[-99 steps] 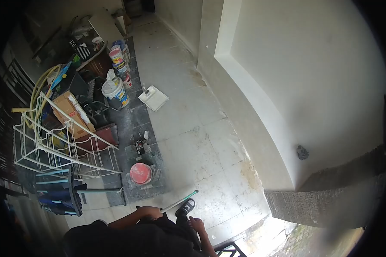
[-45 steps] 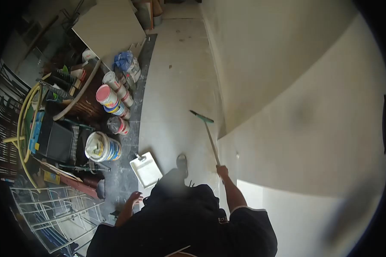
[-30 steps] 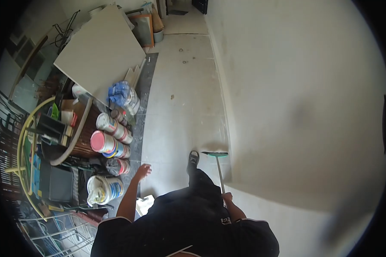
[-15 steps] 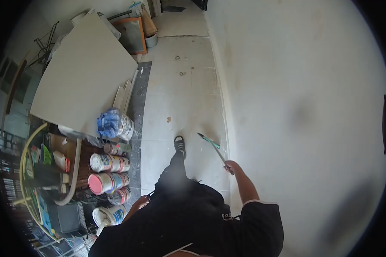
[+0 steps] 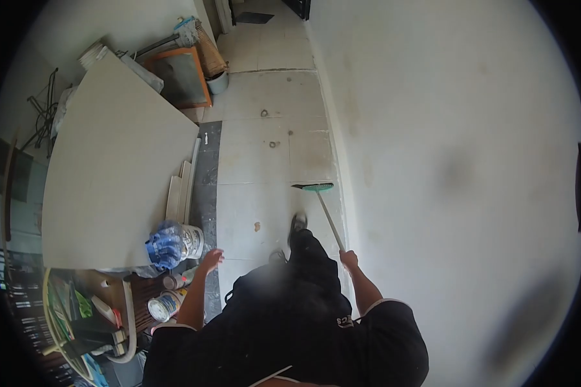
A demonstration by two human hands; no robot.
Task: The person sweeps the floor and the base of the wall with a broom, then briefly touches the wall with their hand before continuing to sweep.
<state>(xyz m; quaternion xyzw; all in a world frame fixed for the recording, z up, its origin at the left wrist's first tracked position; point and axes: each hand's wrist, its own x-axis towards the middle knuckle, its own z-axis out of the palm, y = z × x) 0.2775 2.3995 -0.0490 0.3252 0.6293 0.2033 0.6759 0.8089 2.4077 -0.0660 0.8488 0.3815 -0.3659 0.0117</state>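
Observation:
My right hand point(image 5: 348, 260) is wrapped round the pale handle of a broom point(image 5: 329, 219), close to the wall. The broom's green head point(image 5: 316, 188) with dark bristles is down by the tiled floor ahead of my feet, close to the wall's base. My left hand point(image 5: 212, 259) hangs out to the side with nothing in it and its fingers apart. Nearest to that hand is a white bucket point(image 5: 192, 242) with blue plastic bottles point(image 5: 164, 245) beside it.
A white wall point(image 5: 445, 161) runs along the right. On the left lean a large pale board point(image 5: 116, 168) and an orange-framed panel point(image 5: 181, 77), with a grey bucket point(image 5: 217, 84) nearby. Paint tubs point(image 5: 164, 305) and a yellow hose point(image 5: 47, 303) lie lower left. A brown scrap point(image 5: 257, 226) is on the floor.
I have stepped forward along the passage. The broom's head has swung ahead and turned crosswise. My left hand has come out from beside my body.

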